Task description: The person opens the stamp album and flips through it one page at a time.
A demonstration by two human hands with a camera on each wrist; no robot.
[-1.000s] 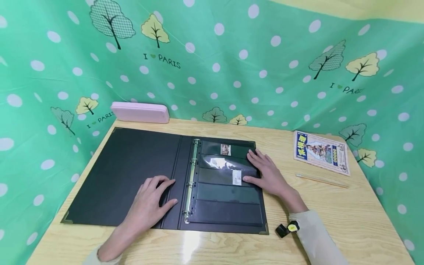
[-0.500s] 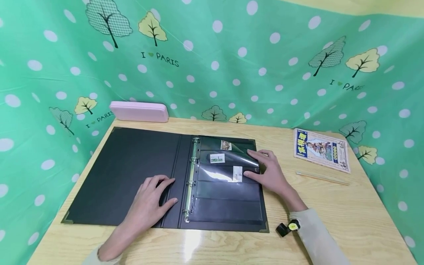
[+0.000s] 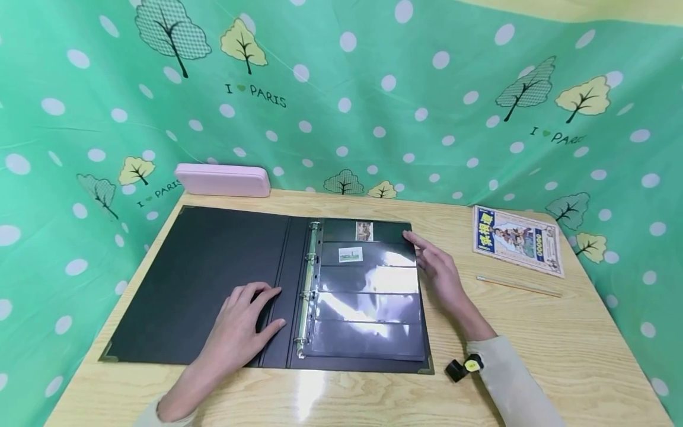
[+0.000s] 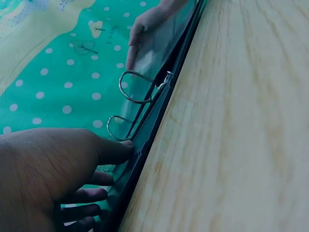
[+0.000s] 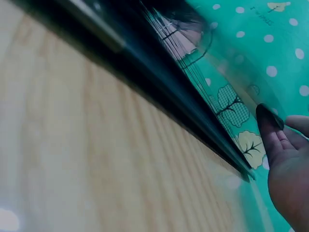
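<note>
Pale wood tabletop (image 3: 576, 356) bears open black ring binder (image 3: 197, 267); L hand (image 3: 242, 323) loose-fingered atop it, R hand (image 3: 440, 270) pinches clear plastic pocket page (image 3: 368, 308), binder's R edge. Prob. page-turn; next needs gentle lift.

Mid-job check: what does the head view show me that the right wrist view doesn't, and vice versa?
Only the head view shows the booklet, the pencil and the two stamps.

Only the right wrist view shows the album edge-on and, close up, how the right hand pinches a page corner.

Both share the right hand, the album, the table and the green cloth.
</note>
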